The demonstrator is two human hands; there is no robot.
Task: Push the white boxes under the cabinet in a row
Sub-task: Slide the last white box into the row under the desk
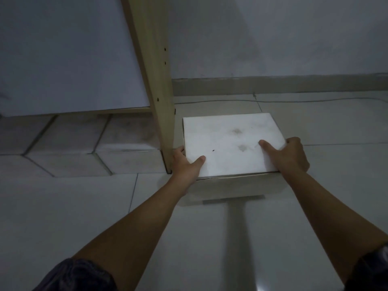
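A white box [226, 141] with faint smudges on its lid sits on the tiled floor just right of the cabinet's wooden side panel [155, 97]. My left hand [186, 164] grips its near left corner, thumb on the lid. My right hand [287, 156] holds its near right corner, thumb on top and fingers round the side. Under the cabinet's white front [67, 55], several white boxes [123, 141] stand side by side in a row, their fronts level with the panel's foot.
A grey wall with a skirting board [273, 85] runs behind the box. A thin cable [294, 100] lies along the floor by the wall. Pale floor tiles [210, 238] stretch toward me.
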